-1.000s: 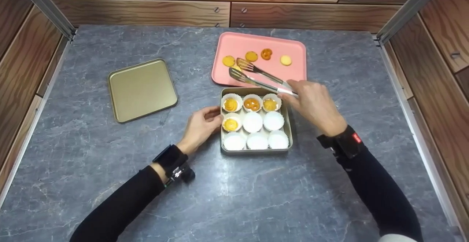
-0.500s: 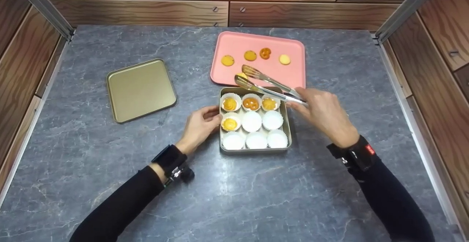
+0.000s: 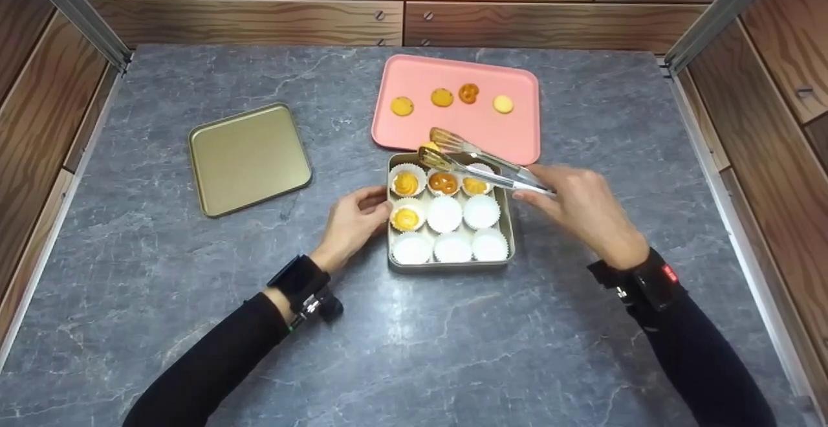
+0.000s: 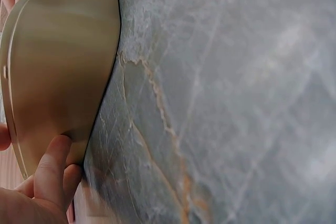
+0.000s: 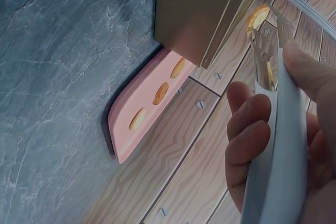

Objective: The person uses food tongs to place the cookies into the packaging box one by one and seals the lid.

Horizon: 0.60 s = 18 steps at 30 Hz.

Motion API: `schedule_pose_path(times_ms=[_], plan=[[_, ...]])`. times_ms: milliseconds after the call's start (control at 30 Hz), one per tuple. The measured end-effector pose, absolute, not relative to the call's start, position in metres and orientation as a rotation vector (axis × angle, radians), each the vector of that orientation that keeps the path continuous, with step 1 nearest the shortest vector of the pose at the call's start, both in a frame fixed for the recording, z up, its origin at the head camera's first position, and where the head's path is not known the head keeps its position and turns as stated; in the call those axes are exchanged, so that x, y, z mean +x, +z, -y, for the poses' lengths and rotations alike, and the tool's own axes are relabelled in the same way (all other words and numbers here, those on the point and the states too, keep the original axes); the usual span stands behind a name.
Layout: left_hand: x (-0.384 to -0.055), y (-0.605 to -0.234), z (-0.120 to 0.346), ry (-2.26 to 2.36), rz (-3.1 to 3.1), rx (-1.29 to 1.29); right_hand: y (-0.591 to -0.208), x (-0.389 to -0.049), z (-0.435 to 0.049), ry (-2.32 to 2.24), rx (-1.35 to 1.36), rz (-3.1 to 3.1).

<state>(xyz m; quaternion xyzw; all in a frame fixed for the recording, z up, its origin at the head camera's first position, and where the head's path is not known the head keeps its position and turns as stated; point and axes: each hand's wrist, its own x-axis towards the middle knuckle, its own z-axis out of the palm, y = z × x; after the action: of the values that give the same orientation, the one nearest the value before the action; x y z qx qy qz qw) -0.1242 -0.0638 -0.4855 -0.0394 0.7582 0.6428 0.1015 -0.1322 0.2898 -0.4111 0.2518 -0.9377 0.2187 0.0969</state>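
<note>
In the head view my right hand [image 3: 582, 210] grips metal tongs [image 3: 482, 175] with slotted ends. A small yellow cookie [image 5: 257, 19] sits between their tips, above the back rim of a square tin. That tin [image 3: 453, 268] holds white paper cups in rows. Cookies fill the back row and the middle row's left cup; the other cups show only white. My left hand [image 3: 352, 223] holds the tin's left wall, its thumb at the rim and fingers against the outside, as the left wrist view shows of the fingers [image 4: 52, 166].
Behind the tin lies a pink tray [image 3: 482, 136] bearing several cookies, one shaped like a pretzel [image 3: 469, 94]. The tin's gold lid [image 3: 252, 158] lies at the left on the grey marbled table [image 3: 414, 349]. Wood-patterned panels [image 3: 246, 22] border the table's back and sides.
The tongs have picked the yellow cookie off the pink tray and moved nearer and slightly right, toward the tin. My left hand stays at the tin.
</note>
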Motion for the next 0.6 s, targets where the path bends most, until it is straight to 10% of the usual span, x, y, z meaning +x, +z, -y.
schedule_pose_path(times_ms=[600], plan=[[-0.125,-0.486,0.063,1.896,-2.242,-0.118,-0.410,-0.126,-0.312,0.653,0.852,2.810]])
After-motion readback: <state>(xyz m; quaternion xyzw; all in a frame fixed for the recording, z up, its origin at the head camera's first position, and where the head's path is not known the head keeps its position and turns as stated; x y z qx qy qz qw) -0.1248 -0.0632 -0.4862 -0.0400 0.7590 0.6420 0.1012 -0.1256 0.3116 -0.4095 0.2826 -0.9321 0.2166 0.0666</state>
